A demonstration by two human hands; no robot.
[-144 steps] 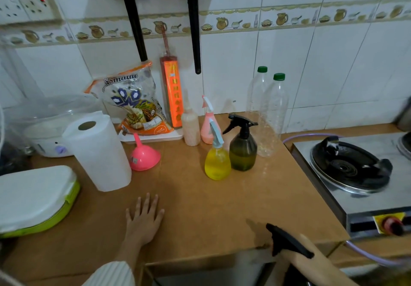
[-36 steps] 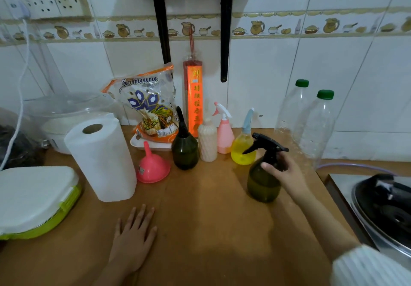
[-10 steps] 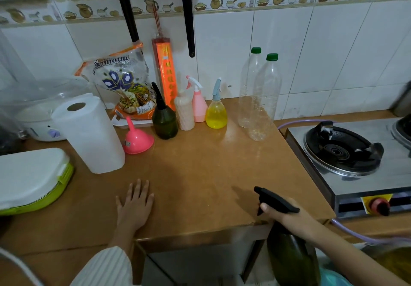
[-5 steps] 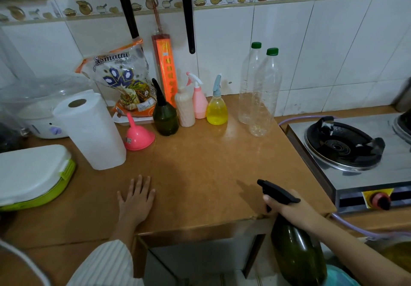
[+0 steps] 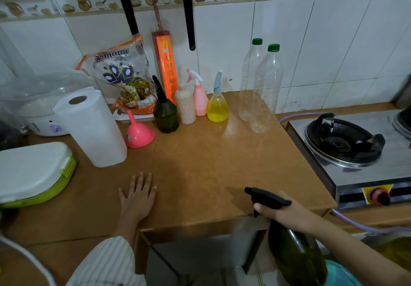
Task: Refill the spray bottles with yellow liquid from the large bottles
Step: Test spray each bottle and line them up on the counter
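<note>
My right hand (image 5: 287,213) grips the neck of a dark green spray bottle (image 5: 295,254), held below the counter (image 5: 200,163) front edge. My left hand (image 5: 137,194) lies flat, fingers spread, on the counter. Along the back wall I count four more sprayers: one dark green bottle (image 5: 165,113), one cream bottle (image 5: 185,105), one pink bottle (image 5: 199,97), one yellow-filled bottle (image 5: 217,105). Two clear large bottles (image 5: 264,90) with green caps stand right of these. One pink funnel (image 5: 139,132) sits mouth down beside one paper towel roll (image 5: 91,127).
</note>
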